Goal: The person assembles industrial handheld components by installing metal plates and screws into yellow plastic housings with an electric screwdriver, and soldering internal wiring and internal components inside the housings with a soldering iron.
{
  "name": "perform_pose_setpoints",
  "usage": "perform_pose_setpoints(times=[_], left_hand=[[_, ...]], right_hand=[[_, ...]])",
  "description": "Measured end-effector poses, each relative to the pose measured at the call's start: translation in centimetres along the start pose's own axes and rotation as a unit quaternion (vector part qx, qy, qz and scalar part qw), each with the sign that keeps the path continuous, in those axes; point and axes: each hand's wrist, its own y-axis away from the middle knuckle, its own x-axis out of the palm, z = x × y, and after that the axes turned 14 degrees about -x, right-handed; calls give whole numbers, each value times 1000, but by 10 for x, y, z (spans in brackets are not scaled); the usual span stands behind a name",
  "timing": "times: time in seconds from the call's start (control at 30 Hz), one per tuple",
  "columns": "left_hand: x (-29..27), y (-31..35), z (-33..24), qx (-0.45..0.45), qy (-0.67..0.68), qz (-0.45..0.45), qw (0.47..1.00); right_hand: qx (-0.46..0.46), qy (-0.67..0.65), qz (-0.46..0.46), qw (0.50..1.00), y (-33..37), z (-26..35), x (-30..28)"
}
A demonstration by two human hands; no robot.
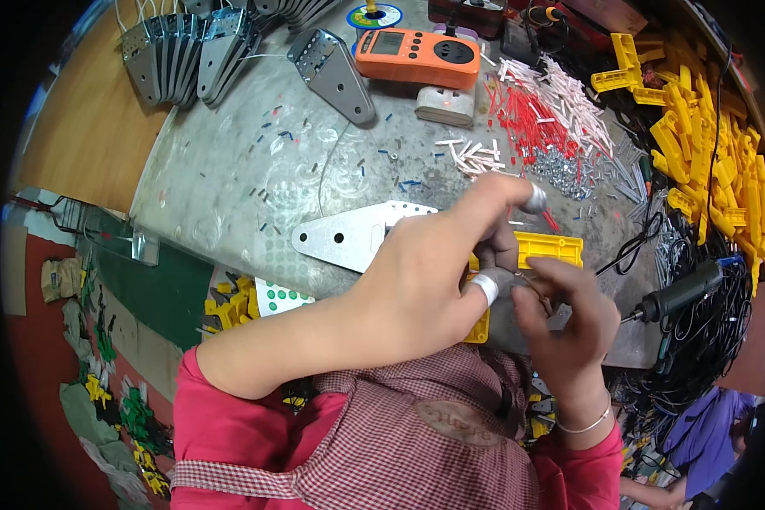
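Note:
My left hand (429, 263) reaches across the bench with its fingers curled and pale tape wrapped round the thumb and a fingertip. Close against it on the right is my right hand (578, 319), its fingers bent in a pinch. Their fingertips meet over a small, thin thing that I cannot make out. Beneath the hands lies a yellow plastic housing (554, 247), mostly covered by them. A silver, tapered metal plate with holes (342, 239) lies beside it, partly under my left hand; a thin wire runs up from the plate.
An orange meter (416, 58) stands at the back beside a grey metal bracket (336, 78). Red and white small parts (531, 115) and screws (565, 170) lie in piles. Yellow housings (722, 153) are heaped at right, near a dark power screwdriver (680, 293) and black cables.

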Motion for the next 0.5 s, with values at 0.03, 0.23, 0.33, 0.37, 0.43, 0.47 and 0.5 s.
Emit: perform_pose_setpoints(times=[0.03, 0.23, 0.33, 0.37, 0.43, 0.47, 0.5], left_hand=[[-1, 0, -1, 0, -1, 1, 1000], [0, -1, 4, 13, -49, 12, 999], [-2, 4, 0, 232, -244, 14, 942], [-1, 1, 3, 233, -244, 14, 941], [1, -4, 8, 165, -134, -8, 977], [-4, -4, 3, 72, -100, 21, 992], [-4, -8, 4, -5, -48, 54, 997]], right_hand=[[1, -1, -1, 1000, 0, -1, 0], [311, -277, 107, 903, -12, -6, -12], [382, -592, 166, 690, -12, -38, -17], [400, -639, 161, 637, -12, -41, -16], [351, -517, 128, 771, -7, -23, -15], [289, -375, 91, 876, -6, -17, -13], [291, -376, 91, 875, -6, -19, -12]])
